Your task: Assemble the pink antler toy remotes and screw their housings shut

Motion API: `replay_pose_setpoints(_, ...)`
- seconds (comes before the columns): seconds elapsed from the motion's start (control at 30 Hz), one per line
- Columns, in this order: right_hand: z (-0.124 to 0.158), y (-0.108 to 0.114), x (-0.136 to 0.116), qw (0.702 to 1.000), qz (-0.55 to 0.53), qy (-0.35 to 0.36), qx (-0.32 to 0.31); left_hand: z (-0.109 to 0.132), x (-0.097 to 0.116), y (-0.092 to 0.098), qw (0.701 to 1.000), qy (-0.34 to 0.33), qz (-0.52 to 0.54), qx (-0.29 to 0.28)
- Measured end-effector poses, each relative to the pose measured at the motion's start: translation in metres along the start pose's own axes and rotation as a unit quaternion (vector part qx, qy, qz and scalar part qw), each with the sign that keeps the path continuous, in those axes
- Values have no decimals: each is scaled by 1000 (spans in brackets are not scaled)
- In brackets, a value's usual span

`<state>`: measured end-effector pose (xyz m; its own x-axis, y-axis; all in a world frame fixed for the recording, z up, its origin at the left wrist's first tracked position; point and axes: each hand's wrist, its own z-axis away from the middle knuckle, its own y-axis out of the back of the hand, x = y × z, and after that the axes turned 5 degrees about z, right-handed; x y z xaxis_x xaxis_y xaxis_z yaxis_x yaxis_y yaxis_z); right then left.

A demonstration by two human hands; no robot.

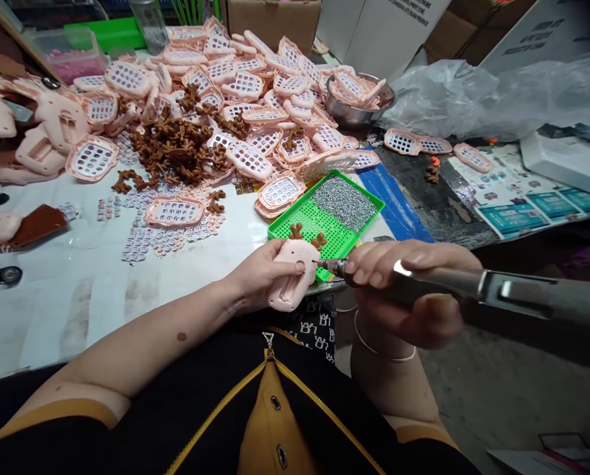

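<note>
My left hand (258,272) grips a pale pink plastic toy phone shell (291,282) with two brown antlers (318,241) at its far end. Its back faces up, showing a recessed slot and a cluster of small holes. In my right hand (398,277) is a dark power screwdriver (517,297), held level with its body running off to the right. The driver's tip touches or nearly touches the shell's right edge, near a screw hole. Just beyond the shell lies a green perforated tray (295,227) with many small silver screws (347,203).
A large heap of pink shell halves (248,86) covers the table's back, with brown antler pieces (176,142) in front. Small printed key pieces (139,231) lie scattered at left. A metal bowl (358,112), plastic bags (447,99) and printed sheets (536,198) occupy the right.
</note>
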<state>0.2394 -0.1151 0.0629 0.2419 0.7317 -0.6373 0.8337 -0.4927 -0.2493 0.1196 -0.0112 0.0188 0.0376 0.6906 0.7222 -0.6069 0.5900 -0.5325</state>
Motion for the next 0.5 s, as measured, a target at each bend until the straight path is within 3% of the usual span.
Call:
replay_pose_setpoints(0.13, 5, 1, 3, 1000, 16, 2, 26, 0, -1, 0, 1000, 10, 17, -2)
replay_pose_setpoints(0.3, 2, -1, 1, 1000, 21, -5, -1, 2, -4, -1, 1000, -20, -7, 6)
replay_pose_setpoints(0.5, -5, -4, -3, 999, 36, 34, -20, 4, 0, -7, 999, -40, -6, 17)
